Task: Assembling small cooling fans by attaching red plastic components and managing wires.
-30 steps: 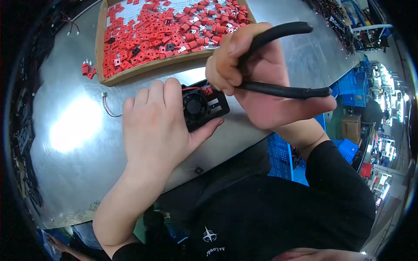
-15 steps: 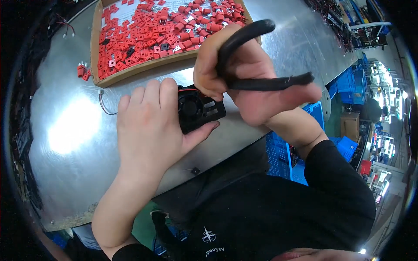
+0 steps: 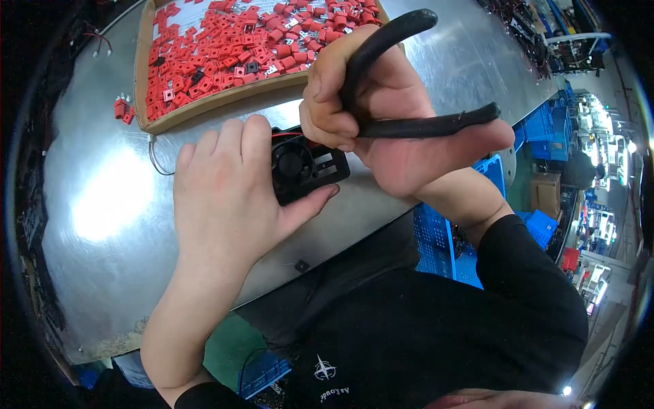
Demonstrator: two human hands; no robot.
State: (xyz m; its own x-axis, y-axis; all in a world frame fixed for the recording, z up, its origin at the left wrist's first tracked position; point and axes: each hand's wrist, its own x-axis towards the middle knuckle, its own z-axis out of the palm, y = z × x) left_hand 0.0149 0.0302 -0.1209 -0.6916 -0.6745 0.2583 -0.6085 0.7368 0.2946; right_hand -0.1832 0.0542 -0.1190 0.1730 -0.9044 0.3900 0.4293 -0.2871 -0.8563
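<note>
Our left hand (image 3: pixel 225 198) pins the small black fan (image 3: pixel 306 165) flat on the bench (image 3: pixel 102 204), grip pinching it, while our right hand (image 3: pixel 381 116) at three o'clock squeezes black-handled pliers (image 3: pixel 409 88) onto it, red-parts tray (image 3: pixel 146 102) at twelve.

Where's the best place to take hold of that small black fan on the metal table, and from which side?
Grip the black fan by its square frame's outer edges, coming from its left, as the left hand does now, thumb along the near edge. It lies flat, and the right hand with black-handled pliers crowds the far right side.
</note>
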